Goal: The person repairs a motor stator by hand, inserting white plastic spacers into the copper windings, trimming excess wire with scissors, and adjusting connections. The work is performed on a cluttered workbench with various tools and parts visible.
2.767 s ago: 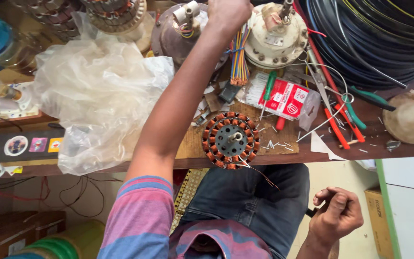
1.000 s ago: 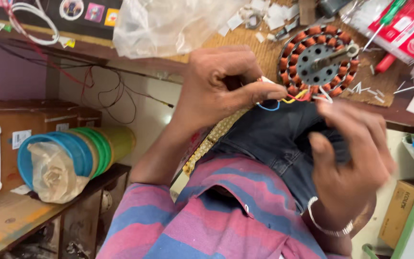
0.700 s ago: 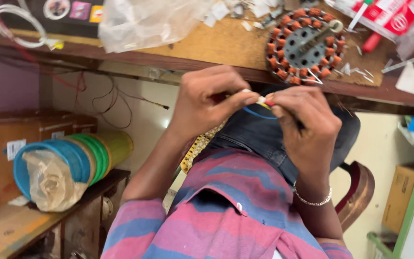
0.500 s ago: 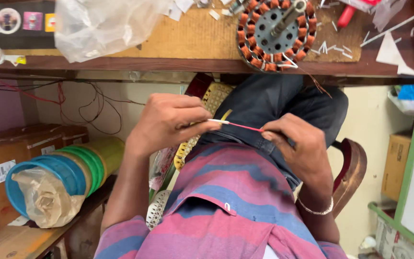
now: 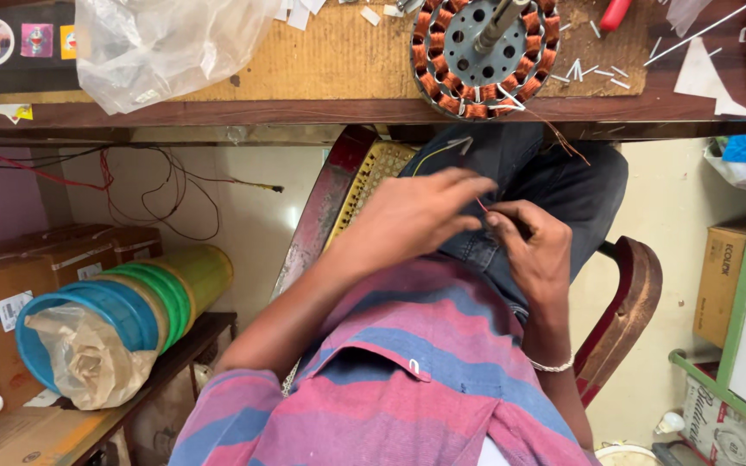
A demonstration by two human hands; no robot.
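Both hands have drawn closer together since half a second ago, when a length of red wire was stretched between them; now only a short bit of that red wire shows, and the view has tipped so that more of the motor winding on the workbench is seen. The left hand lies over the lap below the winding, fingers curled down and nearly closed, its fingertips meeting the wire. The right hand sits just beside it, touching it, with thumb and forefinger pinched together on the wire's other end. How much wire is inside either grip cannot be told. Both hands rest against the dark jeans, directly under the winding, which overhangs the bench edge with thin copper strands trailing from it. Left of the winding on the bench lies a crumpled clear plastic bag. Far below and left of the winding, a stack of coloured tubs lies on its side on a low shelf. A wooden chair curves round behind the right wrist, which wears a thin bracelet.
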